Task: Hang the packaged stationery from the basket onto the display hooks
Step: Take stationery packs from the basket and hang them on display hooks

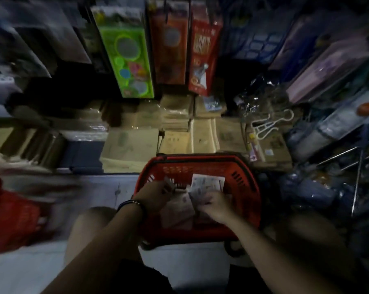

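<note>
So the packaged stationery [208,181] is all down in the red basket [200,159], a loose pile of small white printed packs lying flat and overlapping on the bottom. The right grip [215,205] is inside the basket, fingers curled round a couple of those packs [197,194] and pinching them at the near edge, just above the rest of the pile. The left grip [156,196] is in there too, on the left side of the pile with the fingers bent down. It's dim and smeary, so I honestly can't tell if it's clenched on anything or only touching. There's a dark bracelet [132,205] on that wrist.

The basket sits on the pale floor [107,187], right in front of the person's knees and pushed up against a low shelf. That shelf is packed with stacks of brown paper envelopes [175,115], some in clear wrap, and a white plastic hanger [268,124] lies on top of them off to the right.

Above the shelf, packs hang in a row: a bright green one [128,56], an orange one [171,45] and a red one [202,52], side by side. Far right there are a few bare metal hooks [344,153] sticking out among bluish packs. A second red basket [14,213] is at the left edge, badly blurred.
</note>
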Motion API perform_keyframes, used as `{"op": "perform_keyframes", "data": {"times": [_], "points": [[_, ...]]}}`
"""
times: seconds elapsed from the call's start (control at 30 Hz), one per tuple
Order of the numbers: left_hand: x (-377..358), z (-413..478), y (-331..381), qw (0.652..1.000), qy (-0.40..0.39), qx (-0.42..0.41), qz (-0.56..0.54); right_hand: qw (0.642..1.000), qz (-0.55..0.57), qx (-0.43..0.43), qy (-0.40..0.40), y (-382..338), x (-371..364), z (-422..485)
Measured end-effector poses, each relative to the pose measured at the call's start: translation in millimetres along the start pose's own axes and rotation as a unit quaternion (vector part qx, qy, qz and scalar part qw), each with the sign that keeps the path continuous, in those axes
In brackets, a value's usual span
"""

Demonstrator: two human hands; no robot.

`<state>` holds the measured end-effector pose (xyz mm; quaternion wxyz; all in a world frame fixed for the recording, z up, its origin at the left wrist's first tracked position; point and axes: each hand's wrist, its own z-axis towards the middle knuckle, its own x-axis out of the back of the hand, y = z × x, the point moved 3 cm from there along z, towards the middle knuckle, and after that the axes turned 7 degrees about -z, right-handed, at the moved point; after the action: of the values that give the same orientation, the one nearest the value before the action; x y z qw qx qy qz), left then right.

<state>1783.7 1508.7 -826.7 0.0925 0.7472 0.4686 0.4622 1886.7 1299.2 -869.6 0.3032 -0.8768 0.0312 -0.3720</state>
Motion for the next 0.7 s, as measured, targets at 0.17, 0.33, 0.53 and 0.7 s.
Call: {"op": "perform_keyframes", "data": {"times": [0.17,0.33,0.53,0.7], "points": [[-34,32,-25,0.997,-0.05,0.045,-0.026,0.995,0.071,-0.067,-0.021,38,-59,34],[-35,45,-20,0.997,-0.081,0.005,-0.007,0.995,0.088,-0.035,0.001,41,-84,74],[-28,59,-22,0.996,-0.086,0.006,-0.025,0.969,0.157,-0.159,-0.102,61,-122,112],[-32,64,-24,0.995,-0.09,0.009,-0.029,0.943,0.234,-0.227,-0.066,70,-152,120]]}}
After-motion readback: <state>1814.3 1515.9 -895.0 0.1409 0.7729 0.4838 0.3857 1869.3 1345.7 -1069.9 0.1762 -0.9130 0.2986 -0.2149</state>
